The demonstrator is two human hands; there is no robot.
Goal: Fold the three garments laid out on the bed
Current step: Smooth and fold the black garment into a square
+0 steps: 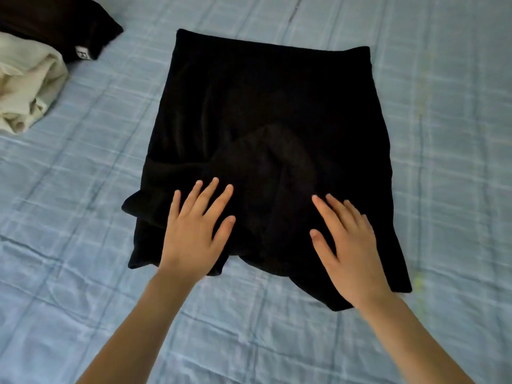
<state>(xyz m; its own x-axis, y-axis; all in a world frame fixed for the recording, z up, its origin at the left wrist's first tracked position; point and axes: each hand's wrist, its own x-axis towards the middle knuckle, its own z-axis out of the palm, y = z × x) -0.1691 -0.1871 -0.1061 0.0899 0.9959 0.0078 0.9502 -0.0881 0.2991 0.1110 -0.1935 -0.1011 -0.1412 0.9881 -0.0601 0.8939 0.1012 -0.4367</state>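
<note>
A black garment (266, 106) lies spread in the middle of the bed, its sides and sleeves folded inward over its near half. My left hand (194, 231) rests flat on its near left part with fingers straight and spread. My right hand (349, 245) lies flat on its near right part, fingers straight. At the far left a cream garment (27, 87) sits bundled in a loose fold. Behind it lies a dark garment (55, 20) with a small white label.
The bed is covered by a light blue checked sheet (443, 162) with some creases. Bare sheet stretches to the right of the black garment and in front of it around my forearms.
</note>
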